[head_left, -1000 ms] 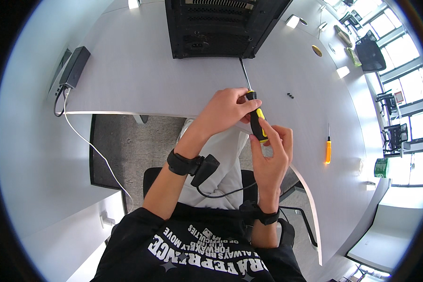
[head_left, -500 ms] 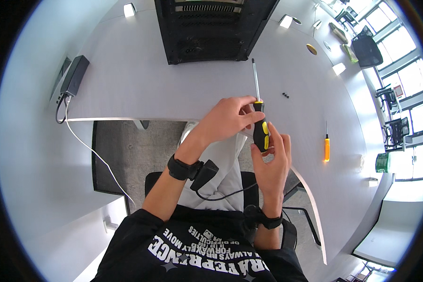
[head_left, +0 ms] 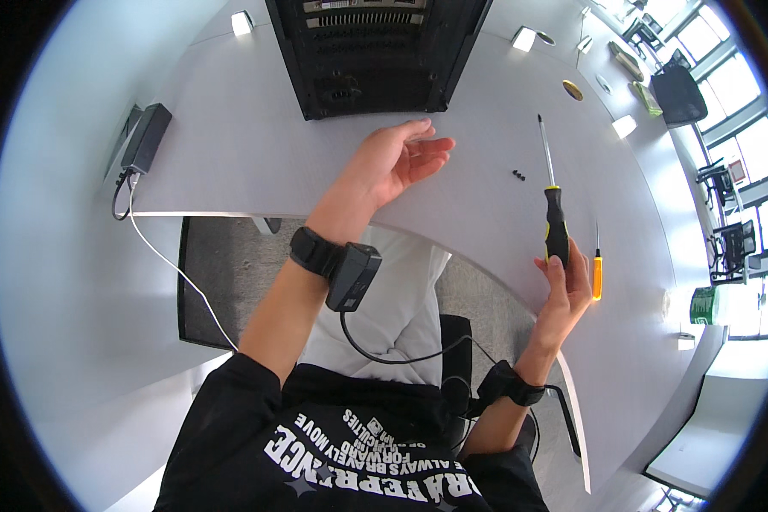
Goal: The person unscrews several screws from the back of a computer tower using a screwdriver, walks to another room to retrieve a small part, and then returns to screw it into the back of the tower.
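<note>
A black-and-yellow screwdriver is in my right hand, gripped near the butt of its handle, with the shaft pointing away from me over the right part of the table. My left hand holds nothing; its fingers are loosely curled and apart, just in front of a black computer case. Several small black screws lie between my two hands on the tabletop. Just right of my right hand rests a thinner screwdriver with an orange handle.
The pale curved table has its near edge in front of my lap. A black power adapter with a white cable stands at the left wall. A green-labelled container is at the right rim. Cables run from both my wrist devices.
My left hand has let go of the black-and-yellow screwdriver and moved away, up and left toward the computer case. My right hand has carried the screwdriver to the right.
</note>
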The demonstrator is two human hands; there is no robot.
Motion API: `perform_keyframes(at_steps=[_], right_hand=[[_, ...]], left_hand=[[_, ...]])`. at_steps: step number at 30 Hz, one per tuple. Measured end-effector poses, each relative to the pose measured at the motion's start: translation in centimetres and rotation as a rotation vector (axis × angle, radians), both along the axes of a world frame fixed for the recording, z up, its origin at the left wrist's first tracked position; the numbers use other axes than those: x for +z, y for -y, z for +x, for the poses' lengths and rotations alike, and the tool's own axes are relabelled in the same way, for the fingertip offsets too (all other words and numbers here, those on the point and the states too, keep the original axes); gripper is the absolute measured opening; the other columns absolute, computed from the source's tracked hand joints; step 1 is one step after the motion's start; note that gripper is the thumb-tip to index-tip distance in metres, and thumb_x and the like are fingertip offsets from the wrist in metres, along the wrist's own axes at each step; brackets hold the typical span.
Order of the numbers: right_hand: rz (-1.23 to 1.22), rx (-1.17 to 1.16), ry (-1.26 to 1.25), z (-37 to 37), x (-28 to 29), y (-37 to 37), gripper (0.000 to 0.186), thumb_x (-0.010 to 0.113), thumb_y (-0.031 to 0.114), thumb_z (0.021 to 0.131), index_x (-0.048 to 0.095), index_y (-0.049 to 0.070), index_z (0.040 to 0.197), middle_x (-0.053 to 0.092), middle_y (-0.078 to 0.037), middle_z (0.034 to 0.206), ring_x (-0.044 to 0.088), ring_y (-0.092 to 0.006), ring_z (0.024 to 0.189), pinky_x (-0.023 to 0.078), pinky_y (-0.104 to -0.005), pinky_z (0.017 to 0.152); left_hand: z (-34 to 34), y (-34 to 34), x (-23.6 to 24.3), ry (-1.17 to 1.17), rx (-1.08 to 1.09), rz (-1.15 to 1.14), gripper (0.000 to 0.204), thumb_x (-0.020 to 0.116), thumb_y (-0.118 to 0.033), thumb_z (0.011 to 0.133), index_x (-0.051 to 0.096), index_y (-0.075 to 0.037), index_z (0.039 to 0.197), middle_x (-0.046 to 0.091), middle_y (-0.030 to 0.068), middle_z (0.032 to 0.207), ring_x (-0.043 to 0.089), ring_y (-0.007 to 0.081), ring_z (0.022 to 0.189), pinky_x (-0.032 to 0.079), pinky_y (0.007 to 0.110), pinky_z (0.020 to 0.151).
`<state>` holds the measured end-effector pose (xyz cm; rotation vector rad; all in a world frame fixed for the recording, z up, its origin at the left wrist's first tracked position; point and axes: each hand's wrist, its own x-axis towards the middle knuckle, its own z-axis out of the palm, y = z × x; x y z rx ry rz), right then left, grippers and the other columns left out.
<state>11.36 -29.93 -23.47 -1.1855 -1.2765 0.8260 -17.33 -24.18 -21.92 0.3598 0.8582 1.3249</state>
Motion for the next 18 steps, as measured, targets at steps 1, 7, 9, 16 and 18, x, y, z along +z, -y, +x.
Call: perform_keyframes(at_steps=[1, 7, 9, 16, 18], right_hand=[[0.013, -0.012, -0.034, 0.3, -0.2, -0.1, 0.035, 0.06, 0.002, 0.091, 0.061, -0.009, 0.124, 0.055, -0.008, 0.109, 0.059, -0.0147, 0.097, 0.059, -0.0323, 0.079], [0.004, 0.004, -0.079, 0.6, -0.6, 0.2, 0.035, 0.058, 0.002, 0.092, 0.059, -0.009, 0.125, 0.054, -0.009, 0.111, 0.059, -0.016, 0.099, 0.06, -0.0338, 0.083], [0.004, 0.023, -0.101, 0.7, -0.6, 0.2, 0.035, 0.057, 0.001, 0.092, 0.059, -0.009, 0.125, 0.054, -0.009, 0.112, 0.059, -0.0163, 0.1, 0.06, -0.034, 0.083], [0.013, 0.064, -0.137, 1.0, -0.6, -0.2, 0.035, 0.059, 0.001, 0.091, 0.059, -0.01, 0.124, 0.053, -0.01, 0.112, 0.058, -0.0169, 0.101, 0.06, -0.034, 0.083], [0.034, 0.051, -0.141, 1.1, -0.4, -0.3, 0.035, 0.059, 0.001, 0.091, 0.059, -0.01, 0.124, 0.052, -0.01, 0.112, 0.058, -0.017, 0.101, 0.06, -0.0339, 0.083]], left_hand=[[0.5, -0.6, 0.0, -0.003, 0.003, 0.001, 0.026, 0.062, -0.02, 0.096, 0.061, 0.004, 0.105, 0.068, 0.0174, 0.102, 0.068, 0.0174, 0.085, 0.06, 0.022, 0.071], [1.8, -3.7, -0.8, 0.093, 0.177, -0.087, 0.021, 0.059, -0.018, 0.097, 0.061, 0.003, 0.097, 0.068, 0.0171, 0.103, 0.069, 0.0195, 0.087, 0.061, 0.027, 0.075], [1.7, -4.3, -0.9, 0.041, 0.223, -0.13, 0.02, 0.057, -0.017, 0.097, 0.062, 0.002, 0.095, 0.069, 0.0151, 0.1, 0.069, 0.0198, 0.086, 0.061, 0.028, 0.075], [1.3, -5.6, -1.1, -0.186, 0.187, -0.137, 0.023, 0.056, -0.02, 0.099, 0.064, 0.001, 0.094, 0.07, 0.0121, 0.093, 0.069, 0.0179, 0.082, 0.06, 0.027, 0.071], [1.6, -5.9, -0.9, -0.205, 0.168, -0.133, 0.023, 0.056, -0.02, 0.099, 0.065, 0.001, 0.098, 0.07, 0.0108, 0.092, 0.069, 0.0175, 0.081, 0.059, 0.028, 0.07]])
